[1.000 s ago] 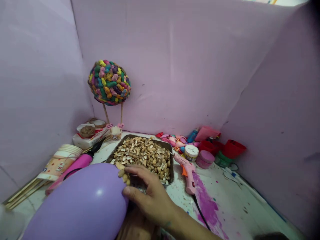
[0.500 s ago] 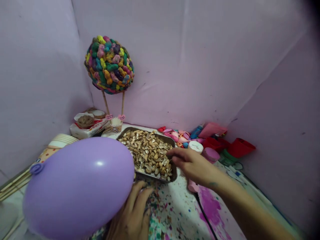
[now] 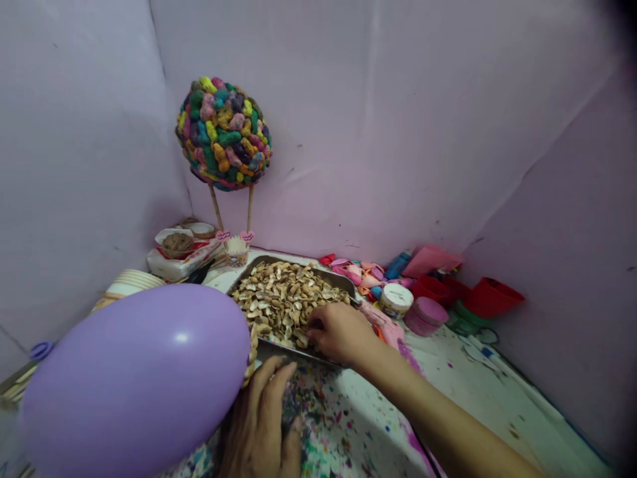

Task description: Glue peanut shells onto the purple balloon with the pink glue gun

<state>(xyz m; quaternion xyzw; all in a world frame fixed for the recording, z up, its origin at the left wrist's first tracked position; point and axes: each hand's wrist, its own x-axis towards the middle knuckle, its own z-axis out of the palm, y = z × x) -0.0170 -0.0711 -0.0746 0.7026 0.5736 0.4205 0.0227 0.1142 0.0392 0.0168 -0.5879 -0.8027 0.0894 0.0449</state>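
Observation:
A purple balloon (image 3: 134, 378) fills the lower left, its knot pointing left. A row of peanut shells (image 3: 252, 355) lines its right end. Beside that end, my left hand (image 3: 263, 425) rests with fingers stretched out and apart; whether it touches the balloon I cannot tell. My right hand (image 3: 346, 335) reaches into the metal tray (image 3: 298, 354) of loose peanut shells (image 3: 283, 292). Its fingers are curled together at the tray's front right, and the fingertips are partly hidden, so what they pinch does not show.
A pink glue gun (image 3: 381, 320) lies right of the tray, near a white-lidded tub (image 3: 397, 299) and a pink tub (image 3: 426, 315). Deflated balloons (image 3: 358, 273) and red cups (image 3: 492, 297) are behind. At back left stands a colourful peanut-shell balloon model (image 3: 223, 133) on sticks.
My right hand has moved left and down into the shells, and its fingers have curled. The view has shifted slightly, and the balloon has turned a little, showing more of its shell row.

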